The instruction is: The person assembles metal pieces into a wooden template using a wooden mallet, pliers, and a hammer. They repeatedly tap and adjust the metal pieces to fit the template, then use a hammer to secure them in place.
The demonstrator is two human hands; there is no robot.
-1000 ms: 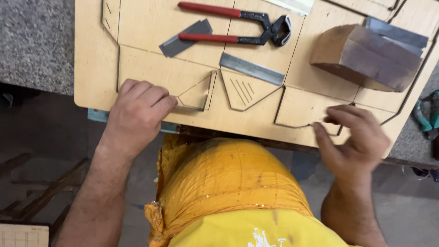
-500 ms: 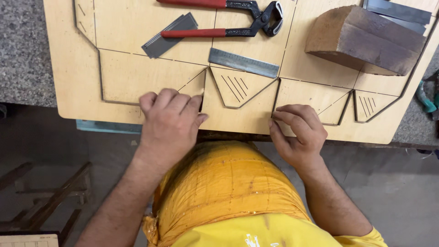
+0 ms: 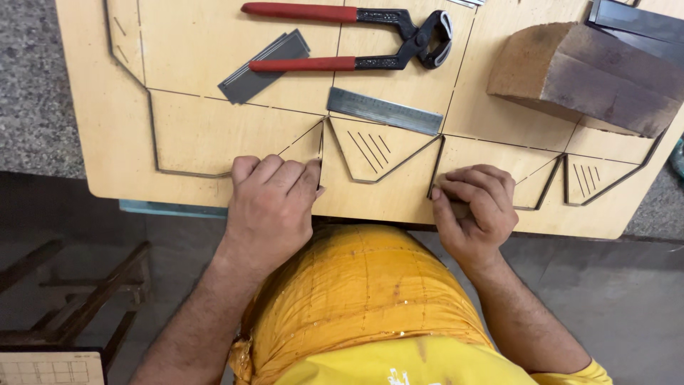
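A person in a yellow garment (image 3: pixel 370 306) is leaning over a pale plywood die board (image 3: pixel 214 135) that is lying on a speckled grey worktop (image 3: pixel 32 85), with thin dark slots cut into the board in the outline of a folding-box pattern. The left hand (image 3: pixel 274 203) is resting knuckles-up at the board's near edge, its fingers curled and pressing down beside the upright slot (image 3: pixel 320 153) next to the V-shaped cut-out (image 3: pixel 377 153); whether anything is pinched beneath them cannot be told. The right hand (image 3: pixel 474 207) is likewise curled loosely, its fingertips bearing on the slot at the other end of that V; it does not seem to be holding any loose object.

By the look of it, the step in hand is seating or checking the rule along the near slots. Any further move would call for firm, even downward pressure, with the fingers kept clear of the thin metal edges.

Farther up the board, well apart from both hands, red-handled pincers (image 3: pixel 349 36) are lying with their jaws shut, a short steel strip (image 3: pixel 385 110) is lying just above the V, a bundle of grey strips (image 3: pixel 263 65) is sitting beside the pincers' handles, and a worn wooden block (image 3: pixel 584 68) is resting at the right. No containers are showing in view.
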